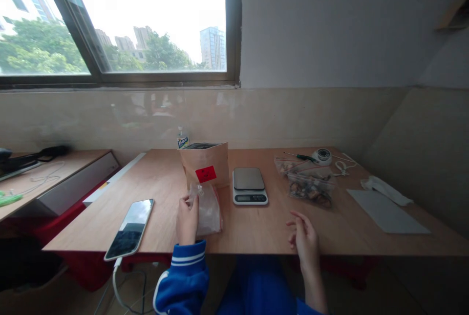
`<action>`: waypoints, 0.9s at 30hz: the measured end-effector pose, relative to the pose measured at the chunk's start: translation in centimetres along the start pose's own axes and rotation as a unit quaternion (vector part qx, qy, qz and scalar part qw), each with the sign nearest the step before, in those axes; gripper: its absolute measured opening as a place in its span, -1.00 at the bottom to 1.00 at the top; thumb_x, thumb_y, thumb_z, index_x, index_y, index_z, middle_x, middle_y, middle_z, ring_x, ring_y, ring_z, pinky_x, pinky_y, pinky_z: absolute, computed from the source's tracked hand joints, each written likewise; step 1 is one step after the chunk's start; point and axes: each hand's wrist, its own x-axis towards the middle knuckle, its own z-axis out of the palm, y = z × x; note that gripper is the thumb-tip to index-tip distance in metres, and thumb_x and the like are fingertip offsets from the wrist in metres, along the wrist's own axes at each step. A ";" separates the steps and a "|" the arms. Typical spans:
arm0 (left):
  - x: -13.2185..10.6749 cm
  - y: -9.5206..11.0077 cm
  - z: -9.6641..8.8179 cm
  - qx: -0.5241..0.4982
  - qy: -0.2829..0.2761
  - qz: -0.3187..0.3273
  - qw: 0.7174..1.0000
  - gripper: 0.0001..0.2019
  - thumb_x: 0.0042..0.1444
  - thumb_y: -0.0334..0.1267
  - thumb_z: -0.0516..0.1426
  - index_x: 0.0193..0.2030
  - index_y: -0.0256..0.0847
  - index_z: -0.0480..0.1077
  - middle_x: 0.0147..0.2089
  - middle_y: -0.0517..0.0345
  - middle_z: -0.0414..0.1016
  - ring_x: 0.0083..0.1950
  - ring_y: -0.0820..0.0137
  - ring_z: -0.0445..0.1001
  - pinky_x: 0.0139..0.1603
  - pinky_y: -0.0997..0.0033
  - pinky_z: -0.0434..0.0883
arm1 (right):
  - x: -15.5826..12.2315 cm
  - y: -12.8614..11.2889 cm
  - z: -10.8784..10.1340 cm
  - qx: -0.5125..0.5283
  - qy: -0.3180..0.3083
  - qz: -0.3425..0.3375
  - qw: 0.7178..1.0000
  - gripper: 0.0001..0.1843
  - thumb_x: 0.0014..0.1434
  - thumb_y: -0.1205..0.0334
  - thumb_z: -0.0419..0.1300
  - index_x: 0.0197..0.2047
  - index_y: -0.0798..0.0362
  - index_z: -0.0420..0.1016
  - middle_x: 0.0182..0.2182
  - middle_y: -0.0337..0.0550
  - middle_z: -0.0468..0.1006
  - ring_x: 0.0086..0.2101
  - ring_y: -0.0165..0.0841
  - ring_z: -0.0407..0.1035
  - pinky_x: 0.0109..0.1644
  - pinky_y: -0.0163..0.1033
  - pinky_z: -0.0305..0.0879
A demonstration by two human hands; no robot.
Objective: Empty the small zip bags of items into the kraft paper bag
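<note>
My left hand (187, 222) grips the edge of a clear plastic zip bag (208, 210) lying on the wooden table (256, 227). Just behind the bag stands an open brown paper pouch (205, 164) with a red label. A small digital kitchen scale (249, 186) sits to the right of the pouch. Over the table's front edge my right hand (305, 239) hovers with loosely curled, parted fingers and holds nothing.
A phone (129, 228) on a charging cable lies at the front left. Clear bags of dried bits (310, 189), a screwdriver (302, 157), a small round white device (322, 156), a grey sheet (386, 212) and a cloth (385, 190) lie to the right. A bottle (182, 139) stands behind the pouch.
</note>
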 end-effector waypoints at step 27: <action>-6.0 0.9 -0.7 -0.014 -0.077 0.286 0.955 -0.64 0.22 -0.17 -0.09 0.12 -0.14 0.27 0.23 -0.06 0.28 0.28 0.22 0.21 0.29 0.00 0.07 | 5.7 4.1 -1.5 -0.372 0.091 -0.269 0.884 -0.48 0.13 0.22 -0.15 0.07 0.12 0.41 0.09 0.15 0.37 0.18 -0.01 0.09 0.14 0.28 0.02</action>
